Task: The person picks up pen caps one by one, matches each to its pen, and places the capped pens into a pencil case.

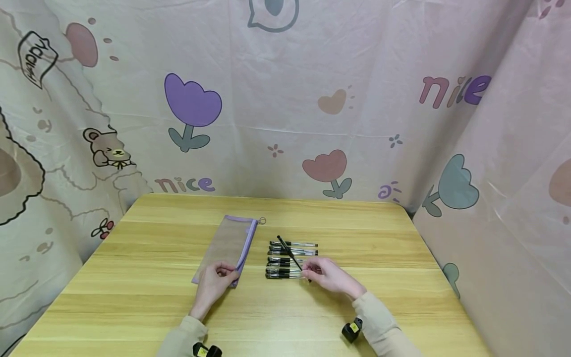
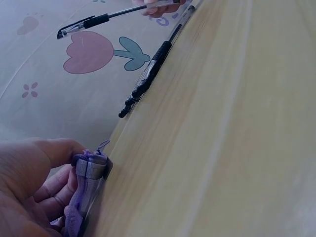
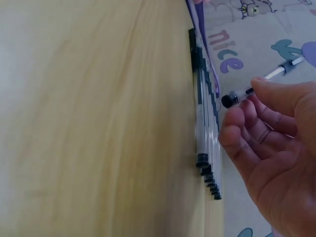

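A flat mesh pencil pouch [image 1: 223,243] with purple edging lies on the left of the table. My left hand [image 1: 216,280] pinches its near right corner between thumb and fingers, and the left wrist view shows the purple zipper end [image 2: 90,170] there. My right hand [image 1: 329,275] pinches a clear-barrelled gel pen [image 3: 266,77] with a black cap near its end, holding it tilted above the other pens, cap pointing away to the left. Under it, several matching pens [image 1: 278,271] lie side by side in a row, caps to the left, just right of the pouch.
The wooden table [image 1: 379,243] carries the pouch and pens. A small metal ring [image 1: 262,220] hangs at the pouch's far corner. Patterned curtain [image 1: 267,99] hangs behind the table and along both sides. Each wrist wears a small black camera [image 1: 352,330].
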`<state>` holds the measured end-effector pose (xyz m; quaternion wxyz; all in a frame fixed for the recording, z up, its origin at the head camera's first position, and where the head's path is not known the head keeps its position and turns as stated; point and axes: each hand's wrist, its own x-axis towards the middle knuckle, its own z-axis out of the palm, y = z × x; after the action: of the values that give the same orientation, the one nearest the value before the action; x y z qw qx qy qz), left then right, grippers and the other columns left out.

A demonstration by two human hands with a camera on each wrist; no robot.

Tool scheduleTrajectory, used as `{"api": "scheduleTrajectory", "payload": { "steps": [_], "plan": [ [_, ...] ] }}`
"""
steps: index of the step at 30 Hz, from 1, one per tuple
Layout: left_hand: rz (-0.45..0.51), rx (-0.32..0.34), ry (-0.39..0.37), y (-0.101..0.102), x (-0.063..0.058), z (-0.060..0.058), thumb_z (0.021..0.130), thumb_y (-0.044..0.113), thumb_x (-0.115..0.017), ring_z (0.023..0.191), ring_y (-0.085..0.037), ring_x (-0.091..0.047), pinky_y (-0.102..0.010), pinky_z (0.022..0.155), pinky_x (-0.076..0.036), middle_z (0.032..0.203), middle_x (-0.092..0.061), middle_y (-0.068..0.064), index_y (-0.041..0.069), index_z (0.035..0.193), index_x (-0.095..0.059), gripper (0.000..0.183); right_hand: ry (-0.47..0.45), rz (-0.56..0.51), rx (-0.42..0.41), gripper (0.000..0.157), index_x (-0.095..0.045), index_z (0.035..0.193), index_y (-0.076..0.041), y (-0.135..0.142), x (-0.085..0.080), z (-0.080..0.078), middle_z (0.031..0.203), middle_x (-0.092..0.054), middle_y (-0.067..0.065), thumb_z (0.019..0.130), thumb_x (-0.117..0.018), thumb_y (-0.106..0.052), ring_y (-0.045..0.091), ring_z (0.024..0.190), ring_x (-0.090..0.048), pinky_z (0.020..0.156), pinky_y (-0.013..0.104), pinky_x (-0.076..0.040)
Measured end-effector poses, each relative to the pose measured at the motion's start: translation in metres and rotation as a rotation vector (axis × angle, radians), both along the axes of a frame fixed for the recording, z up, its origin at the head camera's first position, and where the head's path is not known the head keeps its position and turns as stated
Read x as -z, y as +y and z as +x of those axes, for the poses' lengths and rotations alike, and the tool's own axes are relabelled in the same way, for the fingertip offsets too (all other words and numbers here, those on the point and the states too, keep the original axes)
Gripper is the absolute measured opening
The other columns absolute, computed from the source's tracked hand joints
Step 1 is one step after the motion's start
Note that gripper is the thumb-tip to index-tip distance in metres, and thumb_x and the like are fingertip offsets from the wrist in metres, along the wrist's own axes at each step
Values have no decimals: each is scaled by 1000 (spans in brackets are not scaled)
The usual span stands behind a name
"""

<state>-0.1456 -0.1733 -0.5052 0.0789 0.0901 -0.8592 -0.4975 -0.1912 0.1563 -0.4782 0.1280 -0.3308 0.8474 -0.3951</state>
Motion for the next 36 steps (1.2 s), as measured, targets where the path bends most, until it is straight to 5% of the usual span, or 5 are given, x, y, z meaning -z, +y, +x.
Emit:
{"api": "scheduleTrajectory", "payload": {
  "steps": [7,17,27,36],
  "plan": [
    [10,-3,3,0,0,0,78,10,-78,63,-1,-55,-17,61,-45,76,-71,-4,3,88,-74,13,-85,-41,-4,16,-63,106,1,-9,1,-3,90,-67,10,102,-57,-13,16,74,-64,68,27,-57],
    [23,-17,10,0,0,2,79,10,-78,63,-3,-55,-18,61,-45,76,-71,-4,2,87,-73,13,-88,-83,-23,28,-57,122,7,-34,-2,-8,103,-69,16,98,-60,-8,10,83,-67,82,19,-57],
    [22,4,2,0,-1,1,80,10,-79,65,-3,-56,-17,62,-46,79,-72,-7,1,89,-73,14,-376,-277,54,54,-37,141,5,-58,-5,-12,104,-64,22,94,-63,-1,25,79,-72,77,44,-62],
    [28,6,5,0,-2,1,80,10,-79,65,-3,-56,-17,62,-46,79,-72,-7,1,90,-73,14,-514,-405,50,49,-33,141,9,-71,-4,-23,107,-65,38,97,-55,3,27,88,-73,82,45,-62]
  ]
}}
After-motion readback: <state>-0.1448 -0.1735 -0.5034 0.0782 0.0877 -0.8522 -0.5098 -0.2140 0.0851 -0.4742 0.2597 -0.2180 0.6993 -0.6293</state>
